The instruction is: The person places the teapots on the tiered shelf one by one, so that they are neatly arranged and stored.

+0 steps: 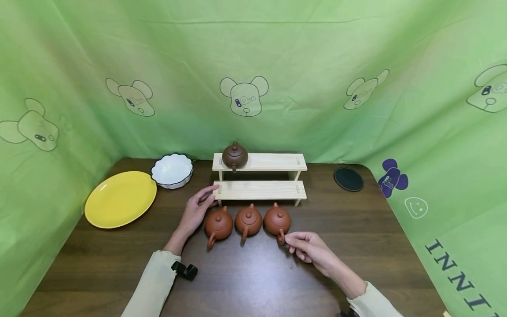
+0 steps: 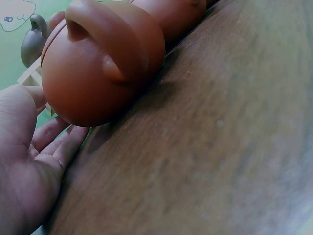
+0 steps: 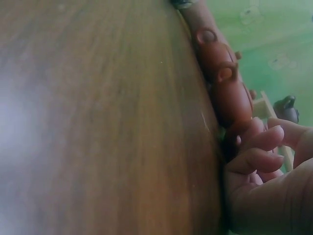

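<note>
Three reddish-brown clay teapots stand in a row: a left teapot (image 1: 218, 224), a middle teapot (image 1: 248, 220) and a right teapot (image 1: 277, 219). My right hand (image 1: 313, 251) pinches the handle of the right teapot between thumb and forefinger; in the right wrist view, curled fingers (image 3: 257, 156) partly hide that pot. At the left end of the lower step of a pale wooden stand (image 1: 259, 190), my left hand (image 1: 196, 210) rests its extended fingers. In the left wrist view the left teapot covers those fingertips. A dark brown teapot (image 1: 235, 156) sits on the upper step's left end.
A yellow oval plate (image 1: 120, 199) and a white scalloped bowl (image 1: 172, 171) with a dark rim stand at the left. Toward the back right lies a black round coaster (image 1: 348, 179). Green printed cloth (image 1: 301, 88) hangs around the brown table (image 1: 253, 281).
</note>
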Demonstrator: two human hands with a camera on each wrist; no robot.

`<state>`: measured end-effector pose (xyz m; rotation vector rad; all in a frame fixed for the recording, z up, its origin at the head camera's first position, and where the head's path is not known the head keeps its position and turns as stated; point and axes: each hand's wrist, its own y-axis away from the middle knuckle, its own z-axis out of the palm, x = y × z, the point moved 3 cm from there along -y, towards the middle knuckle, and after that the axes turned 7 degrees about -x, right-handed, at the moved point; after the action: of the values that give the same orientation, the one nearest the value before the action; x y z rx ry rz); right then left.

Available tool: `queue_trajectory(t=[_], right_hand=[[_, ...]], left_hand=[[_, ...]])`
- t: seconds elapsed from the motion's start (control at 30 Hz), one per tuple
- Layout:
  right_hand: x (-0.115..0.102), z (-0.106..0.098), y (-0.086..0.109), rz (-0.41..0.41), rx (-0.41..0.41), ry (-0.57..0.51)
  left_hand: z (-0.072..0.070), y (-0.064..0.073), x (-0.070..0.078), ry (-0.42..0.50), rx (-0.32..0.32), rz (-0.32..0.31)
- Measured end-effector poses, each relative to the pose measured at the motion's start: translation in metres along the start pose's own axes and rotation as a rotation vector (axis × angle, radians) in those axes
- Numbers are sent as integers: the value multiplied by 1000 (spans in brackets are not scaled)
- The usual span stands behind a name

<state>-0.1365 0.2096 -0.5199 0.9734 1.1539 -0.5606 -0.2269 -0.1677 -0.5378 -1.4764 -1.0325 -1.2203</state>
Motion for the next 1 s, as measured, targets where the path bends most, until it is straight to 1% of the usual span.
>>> queue_trajectory(t=[0.17,0.37,0.6,0.73,0.83,1.0], right_hand=[[1,5,-6,-6,-32,8],[0,10,-11,6,-74,-36],[0,12,-17,13,-61,-34],[0,12,-18,-4,-62,-35],[0,13,-17,-23,-69,-44],[-1,14,-16,-48,-59,-56]], left_hand=[[0,-1,0,3,0,3],[1,0,1,-6,2,12],[0,1,0,-9,6,12],[1,1,0,-19,6,14],[1,1,0,-12,9,8],[1,0,0,-3,8,7]])
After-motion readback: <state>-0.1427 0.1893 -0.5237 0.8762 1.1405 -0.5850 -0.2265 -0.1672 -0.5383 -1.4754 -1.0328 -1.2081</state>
